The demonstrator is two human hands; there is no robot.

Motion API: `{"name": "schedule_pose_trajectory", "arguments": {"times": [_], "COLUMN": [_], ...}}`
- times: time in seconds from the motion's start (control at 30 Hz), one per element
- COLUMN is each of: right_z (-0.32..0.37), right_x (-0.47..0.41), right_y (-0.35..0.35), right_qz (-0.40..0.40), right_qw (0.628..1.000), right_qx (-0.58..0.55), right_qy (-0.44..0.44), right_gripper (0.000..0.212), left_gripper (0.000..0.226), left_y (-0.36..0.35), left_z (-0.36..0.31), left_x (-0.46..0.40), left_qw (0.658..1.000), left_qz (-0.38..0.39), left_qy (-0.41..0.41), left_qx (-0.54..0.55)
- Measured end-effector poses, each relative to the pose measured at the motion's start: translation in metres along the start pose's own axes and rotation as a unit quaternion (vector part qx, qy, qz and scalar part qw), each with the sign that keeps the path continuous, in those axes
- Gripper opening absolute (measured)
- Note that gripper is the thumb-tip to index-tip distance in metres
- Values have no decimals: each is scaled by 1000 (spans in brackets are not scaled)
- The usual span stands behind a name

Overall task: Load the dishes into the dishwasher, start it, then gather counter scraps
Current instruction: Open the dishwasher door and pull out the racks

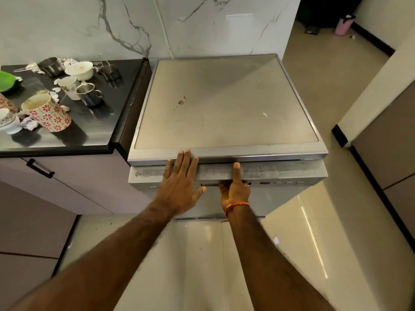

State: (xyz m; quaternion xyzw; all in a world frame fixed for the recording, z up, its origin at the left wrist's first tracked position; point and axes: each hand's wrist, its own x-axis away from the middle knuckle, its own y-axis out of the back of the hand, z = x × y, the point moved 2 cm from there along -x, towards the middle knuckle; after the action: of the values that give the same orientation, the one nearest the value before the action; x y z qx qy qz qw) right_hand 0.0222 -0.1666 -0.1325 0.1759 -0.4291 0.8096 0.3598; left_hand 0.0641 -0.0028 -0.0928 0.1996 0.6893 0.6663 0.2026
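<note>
Two hands meet the dishwasher (226, 104): the left hand (179, 176) lies flat with straight fingers on its front edge, the right hand (234, 187) hooks the door handle (210, 184), thumb on the panel. A sharp pull could drop the door or press a button by mistake. Left of the dishwasher, the dark tabletop (98, 122) carries unloaded mugs (48, 112) and paper scraps (30, 123); glossy floor (292, 221) lies below.

Your way over the dishwasher top (224, 104) lies bare right back to the wall, while the table (98, 131) on the left is crowded with mugs (48, 112), bowls (79, 69) and paper scraps (30, 124).
</note>
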Motion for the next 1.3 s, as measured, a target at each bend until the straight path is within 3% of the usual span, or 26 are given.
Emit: {"name": "schedule_pose_trajectory", "arguments": {"times": [0.1,0.2,0.23,0.3,0.37,0.4,0.47,0.53,0.6,0.73,0.83,0.93,1.03,1.17,1.3], "right_z": [-7,-4,-3,5,23,33,45,43,31,6,-19,-54,-96,-156,-214], "right_x": [28,53,58,70,85,92,101,103,102,119,131,131,126,115,80], "right_y": [30,65,79,107,138,152,172,192,216,282,335,389,448,522,583], "right_qz": [11,13,-22,-163,-261,-250,-153,-52,29,118,140,158,183,201,210], "right_qw": [1000,996,992,956,872,825,692,552,489,449,451,447,420,403,389], "right_qx": [9,74,118,242,399,461,596,710,767,790,795,816,841,864,886], "right_qy": [-19,-46,-47,-21,109,209,377,433,416,400,381,331,287,225,141], "right_gripper": [48,44,43,67,94,92,73,54,47,44,35,36,45,48,54], "left_gripper": [101,95,93,94,96,97,98,97,91,62,39,56,71,83,82], "left_y": [-3,-13,-18,-27,-36,-42,-53,-65,-78,-106,-138,-186,-249,-340,-435], "left_z": [-6,-19,-23,-30,-38,-43,-52,-66,-79,-102,-103,-107,-120,-133,-138], "left_x": [14,39,49,69,92,105,130,157,185,240,268,307,360,412,437], "left_qw": [999,994,993,994,994,994,994,992,991,981,966,946,936,930,919], "left_qz": [49,106,113,104,96,92,93,98,87,100,192,275,330,358,386], "left_qy": [-5,-3,4,20,30,32,38,45,58,106,100,63,44,21,22], "left_qx": [2,7,16,30,40,41,46,60,85,128,141,162,112,81,79]}}
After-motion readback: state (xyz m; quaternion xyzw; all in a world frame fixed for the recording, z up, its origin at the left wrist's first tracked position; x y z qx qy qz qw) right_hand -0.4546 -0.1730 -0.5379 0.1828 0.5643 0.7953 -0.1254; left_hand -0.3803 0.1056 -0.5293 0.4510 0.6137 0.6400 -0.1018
